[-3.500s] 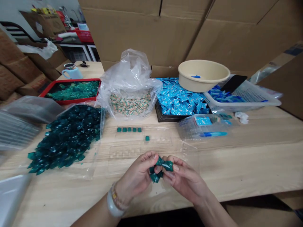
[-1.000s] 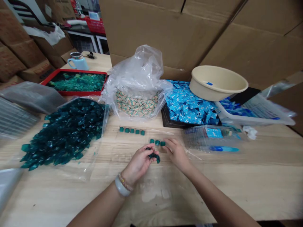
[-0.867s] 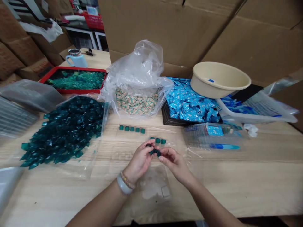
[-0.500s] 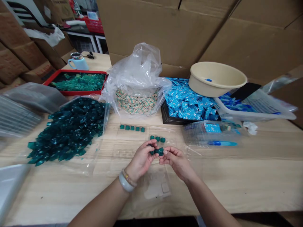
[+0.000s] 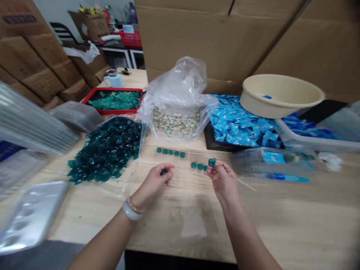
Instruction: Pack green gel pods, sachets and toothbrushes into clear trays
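My right hand point(image 5: 224, 180) pinches a glossy dark green cube point(image 5: 212, 162) between thumb and fingertips. It is just above the right end of a short row of three green cubes point(image 5: 200, 166). Farther left lies another row of several green cubes point(image 5: 170, 152), which seem to sit in a clear plastic tray. My left hand point(image 5: 156, 179) is closed, with something dark green showing between thumb and fingers, probably more cubes; how many is hidden. On the left, a big heap of dark green cubes point(image 5: 109, 146) spreads over clear plastic.
Behind stand a red tray point(image 5: 112, 111) of green pieces, a plastic bag point(image 5: 180, 82) of small printed packets, blue sachets point(image 5: 239, 123) in a black tray, and a cream basin point(image 5: 281, 107). Stacked clear trays point(image 5: 33, 116) lean at left. A blue pen point(image 5: 289, 177) lies at right.
My hands have moved apart from a shared hold on the green cubes. The right one has carried a cube to the row of three; the left has drawn away leftward. The view has shifted left.
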The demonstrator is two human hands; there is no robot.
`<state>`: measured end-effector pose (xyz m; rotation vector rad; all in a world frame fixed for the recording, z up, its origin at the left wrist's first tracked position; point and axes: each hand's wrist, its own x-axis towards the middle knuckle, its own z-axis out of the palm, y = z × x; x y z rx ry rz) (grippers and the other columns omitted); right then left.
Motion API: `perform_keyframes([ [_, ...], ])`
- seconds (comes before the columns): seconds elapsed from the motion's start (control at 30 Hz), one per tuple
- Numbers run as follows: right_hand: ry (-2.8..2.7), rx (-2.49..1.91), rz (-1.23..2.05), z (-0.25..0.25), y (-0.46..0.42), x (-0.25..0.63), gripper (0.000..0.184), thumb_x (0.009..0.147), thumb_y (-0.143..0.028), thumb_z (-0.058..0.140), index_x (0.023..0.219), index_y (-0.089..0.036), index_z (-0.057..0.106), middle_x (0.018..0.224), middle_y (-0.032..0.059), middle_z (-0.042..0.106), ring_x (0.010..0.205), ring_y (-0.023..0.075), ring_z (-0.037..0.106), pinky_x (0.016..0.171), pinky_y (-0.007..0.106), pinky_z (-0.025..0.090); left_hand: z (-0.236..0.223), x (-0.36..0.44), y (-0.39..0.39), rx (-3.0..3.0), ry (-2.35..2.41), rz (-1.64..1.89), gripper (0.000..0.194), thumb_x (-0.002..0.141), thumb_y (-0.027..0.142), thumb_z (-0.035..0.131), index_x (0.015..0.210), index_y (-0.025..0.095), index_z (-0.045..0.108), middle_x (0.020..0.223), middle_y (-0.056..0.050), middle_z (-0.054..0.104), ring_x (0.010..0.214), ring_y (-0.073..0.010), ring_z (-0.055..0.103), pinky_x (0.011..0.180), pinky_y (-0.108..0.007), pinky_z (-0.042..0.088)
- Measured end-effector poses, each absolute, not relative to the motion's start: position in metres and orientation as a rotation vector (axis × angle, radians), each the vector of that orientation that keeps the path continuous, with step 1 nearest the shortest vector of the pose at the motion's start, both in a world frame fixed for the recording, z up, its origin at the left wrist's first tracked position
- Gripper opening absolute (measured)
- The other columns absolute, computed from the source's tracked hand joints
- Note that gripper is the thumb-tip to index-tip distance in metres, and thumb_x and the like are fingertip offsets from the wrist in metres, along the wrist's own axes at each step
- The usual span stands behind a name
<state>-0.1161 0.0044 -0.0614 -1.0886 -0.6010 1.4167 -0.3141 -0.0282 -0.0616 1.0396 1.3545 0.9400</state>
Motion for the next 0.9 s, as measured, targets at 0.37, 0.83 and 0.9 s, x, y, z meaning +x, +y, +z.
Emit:
perform_keyframes([
  [0.37, -1.135, -1.125, 1.552, -0.077, -0.004, -0.238, 0.022, 0.064, -0.036, 0.060, 0.070, -0.016, 0.053, 0.059, -0.0024, 0.055, 0.047, 0.0091, 0.051, 0.049, 0.025, 0.045, -0.050, -0.434, -0.017, 1.676, 2.206, 1.125, 0.028, 0.071, 0.028, 0.056, 0.096, 0.017, 0.060, 0.110, -0.008, 0.055, 0.107, -0.0239, 0.045, 0.094, -0.041, 0.033],
  [0.83, -1.515, -1.259, 1.256, -0.067, -0.023, -0.192, 0.017, 0.077, -0.033, 0.047, 0.070, -0.017, 0.049, 0.058, -0.0015, 0.052, 0.053, 0.0112, 0.049, 0.052, 0.024, 0.039, -0.062, -0.314, -0.027, 1.103, 1.274, 0.996, 0.020, 0.068, 0.015, 0.047, 0.079, 0.011, 0.063, 0.065, -0.002, 0.060, 0.055, -0.0085, 0.048, 0.053, -0.020, 0.039],
  [0.9, -1.549, -1.243, 1.189, -0.066, -0.026, -0.181, 0.017, 0.077, -0.033, 0.047, 0.071, -0.018, 0.049, 0.060, -0.0013, 0.052, 0.055, 0.0110, 0.048, 0.053, 0.023, 0.038, -0.062, -0.302, -0.029, 1.159, 1.330, 1.005, 0.023, 0.063, 0.008, 0.046, 0.078, 0.012, 0.064, 0.069, -0.002, 0.061, 0.059, -0.0090, 0.049, 0.055, -0.020, 0.039],
])
